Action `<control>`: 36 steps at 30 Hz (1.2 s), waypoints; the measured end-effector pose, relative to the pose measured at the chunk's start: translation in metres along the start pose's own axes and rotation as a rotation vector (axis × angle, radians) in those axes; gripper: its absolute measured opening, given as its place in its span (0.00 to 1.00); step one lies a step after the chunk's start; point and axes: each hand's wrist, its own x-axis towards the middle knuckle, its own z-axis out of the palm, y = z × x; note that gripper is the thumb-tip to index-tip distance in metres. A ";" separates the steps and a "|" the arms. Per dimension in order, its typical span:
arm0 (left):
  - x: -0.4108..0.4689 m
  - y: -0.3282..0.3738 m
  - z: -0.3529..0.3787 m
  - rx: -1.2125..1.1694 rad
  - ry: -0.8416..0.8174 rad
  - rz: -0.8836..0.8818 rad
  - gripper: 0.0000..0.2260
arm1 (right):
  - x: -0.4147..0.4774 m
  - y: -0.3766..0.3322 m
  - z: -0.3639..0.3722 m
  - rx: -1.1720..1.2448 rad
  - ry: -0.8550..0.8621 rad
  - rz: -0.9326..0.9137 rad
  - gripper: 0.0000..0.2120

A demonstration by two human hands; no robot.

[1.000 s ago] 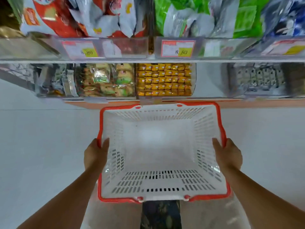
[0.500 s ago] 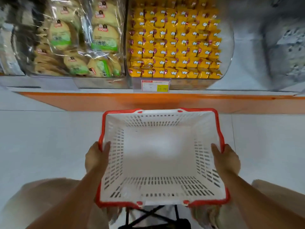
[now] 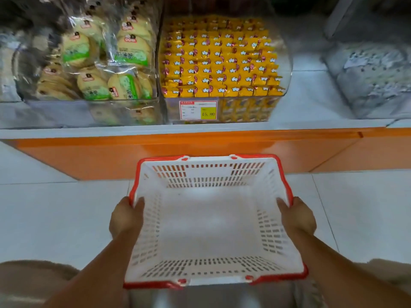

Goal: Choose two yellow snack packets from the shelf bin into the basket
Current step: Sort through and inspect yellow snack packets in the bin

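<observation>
A white plastic basket point(image 3: 209, 278) with a red rim hangs low over the floor, with nothing inside it. My left hand point(image 3: 125, 218) grips its left rim, thumb inside. My right hand point(image 3: 297, 217) grips the right rim the same way. Just beyond the basket, on the bottom shelf, a clear bin point(image 3: 287, 63) is packed with rows of small yellow snack packets point(image 3: 220, 65). A price tag point(image 3: 198, 110) is fixed to the bin's front.
A bin of round biscuits in green-labelled wrappers point(image 3: 100, 70) stands left of the yellow packets. A bin with grey-white packets point(image 3: 373, 74) is at the right. An orange shelf base point(image 3: 200, 147) runs across, above a pale tiled floor point(image 3: 55, 218).
The view has dropped and closed in on the bottom shelf; the yellow packets now appear larger and nearer. Both hands keep the same grip on the basket rim.
</observation>
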 end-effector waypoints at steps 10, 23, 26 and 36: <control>-0.001 0.036 -0.059 -0.047 -0.069 0.202 0.26 | -0.022 -0.045 -0.053 0.036 0.056 -0.206 0.26; 0.010 0.176 -0.177 -0.111 0.345 1.070 0.19 | -0.069 -0.289 -0.137 0.239 0.183 -1.136 0.13; 0.029 0.200 -0.171 -0.065 0.349 1.197 0.23 | -0.049 -0.322 -0.135 0.085 0.092 -1.167 0.16; 0.049 0.215 -0.169 -0.026 0.333 1.232 0.26 | -0.050 -0.343 -0.140 -0.148 0.137 -1.220 0.13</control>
